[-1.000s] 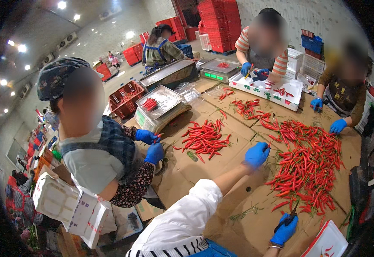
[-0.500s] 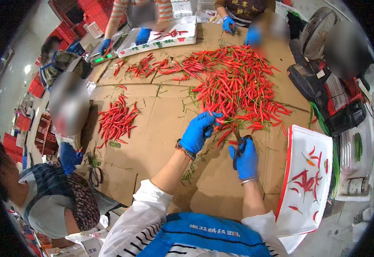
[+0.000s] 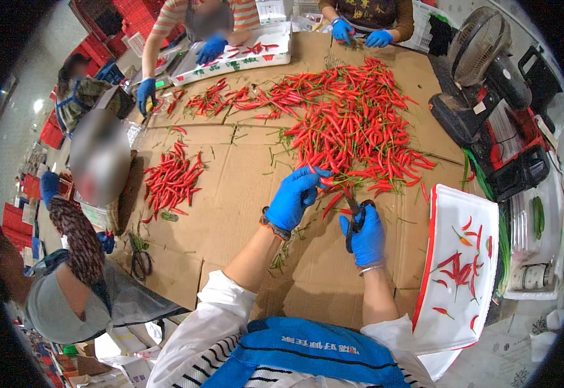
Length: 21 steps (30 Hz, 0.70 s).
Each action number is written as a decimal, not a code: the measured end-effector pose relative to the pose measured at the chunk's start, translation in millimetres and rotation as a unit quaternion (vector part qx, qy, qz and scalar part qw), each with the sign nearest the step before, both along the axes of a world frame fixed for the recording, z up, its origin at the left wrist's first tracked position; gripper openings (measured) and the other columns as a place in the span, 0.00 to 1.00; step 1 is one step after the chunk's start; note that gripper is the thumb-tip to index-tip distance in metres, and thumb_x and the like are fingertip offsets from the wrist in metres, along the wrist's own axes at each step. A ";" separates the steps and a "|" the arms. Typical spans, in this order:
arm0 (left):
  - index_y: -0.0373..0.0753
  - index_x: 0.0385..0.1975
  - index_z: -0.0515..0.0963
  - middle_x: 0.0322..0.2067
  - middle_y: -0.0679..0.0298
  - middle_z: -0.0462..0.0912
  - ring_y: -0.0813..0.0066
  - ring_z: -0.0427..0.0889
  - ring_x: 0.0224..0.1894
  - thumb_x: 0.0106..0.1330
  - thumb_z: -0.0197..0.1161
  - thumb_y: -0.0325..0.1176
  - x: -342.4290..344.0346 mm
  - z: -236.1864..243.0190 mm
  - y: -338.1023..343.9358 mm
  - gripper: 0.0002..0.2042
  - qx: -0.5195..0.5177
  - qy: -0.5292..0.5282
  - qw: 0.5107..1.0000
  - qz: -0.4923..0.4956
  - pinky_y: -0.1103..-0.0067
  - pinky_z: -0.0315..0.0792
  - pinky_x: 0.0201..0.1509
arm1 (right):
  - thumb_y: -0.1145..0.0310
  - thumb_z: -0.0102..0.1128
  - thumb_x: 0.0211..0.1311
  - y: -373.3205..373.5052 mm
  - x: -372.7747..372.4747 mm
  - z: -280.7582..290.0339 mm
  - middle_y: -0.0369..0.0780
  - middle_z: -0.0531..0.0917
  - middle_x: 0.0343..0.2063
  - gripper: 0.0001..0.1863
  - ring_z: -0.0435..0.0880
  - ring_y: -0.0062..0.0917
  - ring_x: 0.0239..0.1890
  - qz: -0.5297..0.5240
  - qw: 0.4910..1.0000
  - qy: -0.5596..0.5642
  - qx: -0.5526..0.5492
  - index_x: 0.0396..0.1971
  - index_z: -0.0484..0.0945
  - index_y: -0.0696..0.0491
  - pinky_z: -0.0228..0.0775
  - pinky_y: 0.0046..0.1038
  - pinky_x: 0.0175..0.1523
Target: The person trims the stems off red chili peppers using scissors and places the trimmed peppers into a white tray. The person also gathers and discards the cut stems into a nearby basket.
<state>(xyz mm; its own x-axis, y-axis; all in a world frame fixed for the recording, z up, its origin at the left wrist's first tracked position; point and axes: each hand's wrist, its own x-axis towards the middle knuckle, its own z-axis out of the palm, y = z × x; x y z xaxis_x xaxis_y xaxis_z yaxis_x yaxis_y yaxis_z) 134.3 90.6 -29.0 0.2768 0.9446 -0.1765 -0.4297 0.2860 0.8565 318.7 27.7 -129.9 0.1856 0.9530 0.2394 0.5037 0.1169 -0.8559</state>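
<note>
My left hand [image 3: 293, 200], in a blue glove, is closed on a red chili pepper [image 3: 325, 183] at the near edge of a large heap of chili peppers [image 3: 353, 123]. Just to its right, my right hand [image 3: 367, 238], also blue-gloved, grips dark-handled scissors [image 3: 353, 227]. The scissor blades point away from me, close to red peppers hanging by the left hand. Whether the blades touch a stem is too small to tell. A smaller pile of peppers [image 3: 172, 181] lies on the left of the cardboard-covered table [image 3: 230, 226].
On the right stands a white red-rimmed tray [image 3: 450, 333] with several peppers. Another pair of scissors [image 3: 141, 264] lies at the left edge. Gloved co-workers work around the far and left sides, by a white pepper box [image 3: 230, 68]. A fan [image 3: 479, 48] stands far right.
My hands keep nearly the same place. The co-worker at left has swung an arm away from the table. At the far side, one co-worker's hand has moved off the scale toward the peppers.
</note>
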 end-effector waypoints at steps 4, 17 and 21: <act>0.38 0.34 0.78 0.23 0.72 0.76 0.91 0.59 0.18 0.60 0.54 0.30 2.5 1.9 -2.2 0.08 0.006 0.065 0.998 -0.012 0.89 0.52 0.20 | 0.64 0.73 0.40 2.2 -3.0 2.7 0.38 0.70 0.18 0.22 0.70 0.32 0.21 -0.027 0.998 0.049 -0.012 0.30 0.68 0.55 0.64 0.31 0.28; 0.46 0.36 0.80 0.22 0.73 0.74 0.85 0.64 0.20 0.63 0.50 0.42 -63.7 -16.2 -0.3 0.12 -0.054 0.073 0.994 0.067 0.86 0.59 0.22 | 0.72 0.50 0.62 -2.9 16.5 -17.9 0.40 0.76 0.40 0.16 0.72 0.23 0.37 0.004 0.957 0.284 -0.058 0.49 0.69 0.62 0.68 0.25 0.45; 0.45 0.45 0.76 0.20 0.69 0.74 0.81 0.65 0.17 0.63 0.50 0.43 -195.7 -26.6 18.1 0.15 -0.111 0.111 0.953 0.258 0.84 0.57 0.18 | 0.58 0.56 0.59 -30.2 -27.4 78.1 0.48 0.78 0.23 0.17 0.76 0.38 0.25 -0.009 0.980 -0.190 0.057 0.32 0.75 0.61 0.69 0.32 0.30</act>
